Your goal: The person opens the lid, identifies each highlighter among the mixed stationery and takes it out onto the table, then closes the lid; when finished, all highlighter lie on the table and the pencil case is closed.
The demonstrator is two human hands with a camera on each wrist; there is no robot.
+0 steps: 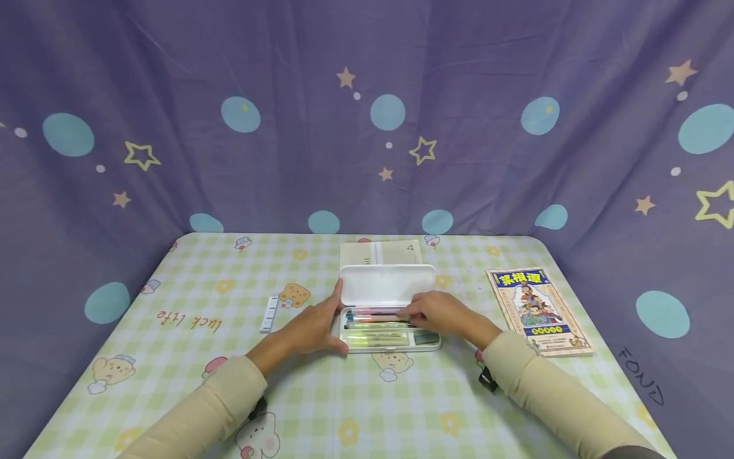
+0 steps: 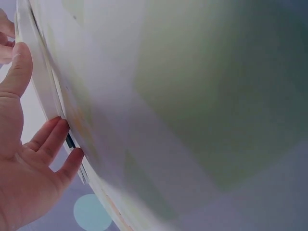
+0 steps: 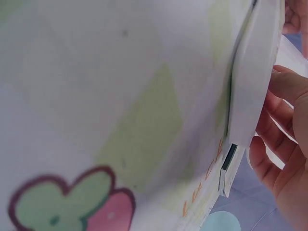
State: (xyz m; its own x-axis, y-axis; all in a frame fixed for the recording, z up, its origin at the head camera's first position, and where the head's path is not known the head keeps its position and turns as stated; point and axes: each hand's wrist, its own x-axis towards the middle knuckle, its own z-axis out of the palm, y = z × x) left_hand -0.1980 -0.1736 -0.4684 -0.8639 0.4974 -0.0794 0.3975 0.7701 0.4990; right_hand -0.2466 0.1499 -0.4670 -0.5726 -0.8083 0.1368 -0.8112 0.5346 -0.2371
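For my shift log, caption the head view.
Left hand touches an open white pencil case; right hand reaches in among its pens.

White pencil case [image 1: 388, 284]; green-and-white checked tablecloth [image 1: 321, 395] (yellow-flowered, too); purple curtain [image 1: 298, 159], teal-dotted and starred; beige sleeves [image 1: 553, 389].

A plain beige cloth right sleeve [image 1: 550, 389] has a broad cuff; beside that sleeve's cuff shows a small black strap-like piece [image 1: 487, 380], and dark grey material [image 1: 633, 452] borders the sleeve's upper end. The beige cloth left sleeve [image 1: 201, 405] matches.
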